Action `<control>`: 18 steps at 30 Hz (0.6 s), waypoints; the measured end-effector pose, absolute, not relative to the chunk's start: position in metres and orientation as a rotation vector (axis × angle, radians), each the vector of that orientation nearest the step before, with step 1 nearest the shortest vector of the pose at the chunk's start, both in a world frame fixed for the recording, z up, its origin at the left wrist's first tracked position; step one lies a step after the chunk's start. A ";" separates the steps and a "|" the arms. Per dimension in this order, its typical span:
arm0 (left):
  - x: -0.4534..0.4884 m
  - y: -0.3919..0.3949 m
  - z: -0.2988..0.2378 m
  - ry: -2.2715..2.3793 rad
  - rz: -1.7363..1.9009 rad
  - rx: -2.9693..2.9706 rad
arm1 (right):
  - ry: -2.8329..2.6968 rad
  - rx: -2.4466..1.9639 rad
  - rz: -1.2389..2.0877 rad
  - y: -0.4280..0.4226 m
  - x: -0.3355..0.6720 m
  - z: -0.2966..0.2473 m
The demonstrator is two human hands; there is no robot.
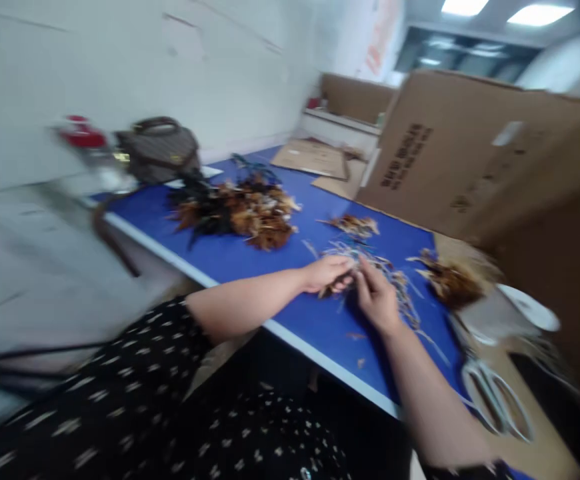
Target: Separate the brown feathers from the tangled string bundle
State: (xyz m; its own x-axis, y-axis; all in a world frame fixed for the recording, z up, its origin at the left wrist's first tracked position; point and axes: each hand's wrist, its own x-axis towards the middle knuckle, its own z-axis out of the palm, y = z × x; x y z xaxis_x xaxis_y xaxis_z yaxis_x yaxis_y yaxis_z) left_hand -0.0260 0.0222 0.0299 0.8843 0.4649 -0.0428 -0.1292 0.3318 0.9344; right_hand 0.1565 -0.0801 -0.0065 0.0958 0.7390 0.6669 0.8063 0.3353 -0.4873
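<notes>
My left hand (pixel 327 273) is closed over the blue table, its fingers wrapped round a small bunch of brown feathers (pixel 324 292) whose end pokes out below. My right hand (pixel 377 297) meets it, thumb and fingers pinched together at the same spot; what is between them is too small and blurred to make out. Around and behind both hands lies a loose scatter of pale feather stems (pixel 403 293). A small tuft of brown feathers (pixel 354 225) rests just beyond them. To the right sits another brown feather bunch (pixel 453 283).
A large feather pile (pixel 250 213) covers the table's left part, near a handbag (pixel 160 150) and a red-lidded container (pixel 83 133). Big cardboard (pixel 470 153) stands behind at right. White-handled scissors (pixel 497 397) and a white spool (pixel 530 307) lie right of the blue surface (pixel 315 340).
</notes>
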 end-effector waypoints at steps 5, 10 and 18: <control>-0.024 0.035 0.027 0.343 0.413 1.157 | -1.663 -1.315 -0.087 -0.068 0.166 -0.011; -0.025 0.034 0.025 0.282 0.387 1.139 | -1.652 -1.333 -0.116 -0.071 0.165 -0.012; -0.029 0.035 0.027 0.229 0.314 1.140 | -1.620 -1.393 -0.065 -0.075 0.171 -0.012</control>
